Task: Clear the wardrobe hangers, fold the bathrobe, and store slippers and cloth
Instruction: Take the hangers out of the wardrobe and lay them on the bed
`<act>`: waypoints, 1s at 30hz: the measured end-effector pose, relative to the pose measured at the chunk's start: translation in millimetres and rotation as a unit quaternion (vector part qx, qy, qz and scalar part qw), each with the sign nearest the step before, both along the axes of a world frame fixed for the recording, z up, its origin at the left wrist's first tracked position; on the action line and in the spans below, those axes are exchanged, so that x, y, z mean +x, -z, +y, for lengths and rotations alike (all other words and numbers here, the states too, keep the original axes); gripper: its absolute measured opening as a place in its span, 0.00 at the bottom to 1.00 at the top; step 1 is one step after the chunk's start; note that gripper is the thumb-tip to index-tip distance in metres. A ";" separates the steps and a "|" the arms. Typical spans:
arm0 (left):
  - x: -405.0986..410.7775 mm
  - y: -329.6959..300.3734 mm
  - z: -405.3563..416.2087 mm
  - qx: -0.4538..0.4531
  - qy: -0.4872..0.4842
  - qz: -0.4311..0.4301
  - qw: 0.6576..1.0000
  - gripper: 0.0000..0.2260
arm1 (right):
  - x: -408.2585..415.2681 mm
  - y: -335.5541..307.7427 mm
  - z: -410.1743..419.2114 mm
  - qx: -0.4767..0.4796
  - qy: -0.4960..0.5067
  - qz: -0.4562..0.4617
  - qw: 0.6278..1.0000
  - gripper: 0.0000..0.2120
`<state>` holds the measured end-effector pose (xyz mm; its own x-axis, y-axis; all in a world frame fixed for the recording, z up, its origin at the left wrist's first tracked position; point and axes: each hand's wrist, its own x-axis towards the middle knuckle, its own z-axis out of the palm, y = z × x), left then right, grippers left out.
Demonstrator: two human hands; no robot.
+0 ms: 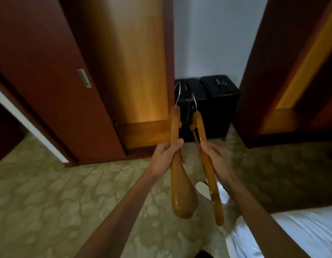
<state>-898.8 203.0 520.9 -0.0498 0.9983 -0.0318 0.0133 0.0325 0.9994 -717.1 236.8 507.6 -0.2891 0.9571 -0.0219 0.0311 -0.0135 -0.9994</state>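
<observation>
I hold two wooden hangers upright in front of me, metal hooks pointing up. My left hand (168, 157) grips the broad-shouldered hanger (181, 194) around its middle. My right hand (216, 160) grips the thinner hanger (210, 175), which has a trouser bar. A white slipper (203, 189) lies on the carpet below, partly hidden by the hangers. White cloth (301, 231), possibly bedding or the bathrobe, fills the lower right corner. The open wardrobe (135, 71) stands ahead on the left.
A sliding wardrobe door (49, 81) with a metal pull stands at left. A black suitcase (213, 107) sits against the white wall between the wardrobe and a second wooden unit (291, 81) at right. Patterned carpet (59, 202) covers the floor.
</observation>
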 end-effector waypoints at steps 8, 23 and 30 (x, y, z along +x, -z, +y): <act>-110.8 12.4 127.9 0.013 -0.065 0.003 0.998 0.19 | -123.5 4.0 161.7 0.014 -0.114 0.004 0.993 0.16; -270.9 -58.5 410.4 0.029 -0.106 0.039 0.993 0.16 | -297.7 -74.8 464.3 0.071 -0.148 0.021 0.986 0.18; -353.9 -127.7 553.0 0.069 -0.104 0.043 0.991 0.16 | -365.1 -138.4 598.6 0.104 -0.133 0.071 0.983 0.17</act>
<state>-1252.7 756.0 648.5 -0.2510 0.9608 0.1175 0.1051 -0.0936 0.9900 -1082.2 835.4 646.0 -0.5152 0.8270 0.2249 -0.1333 0.1819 -0.9742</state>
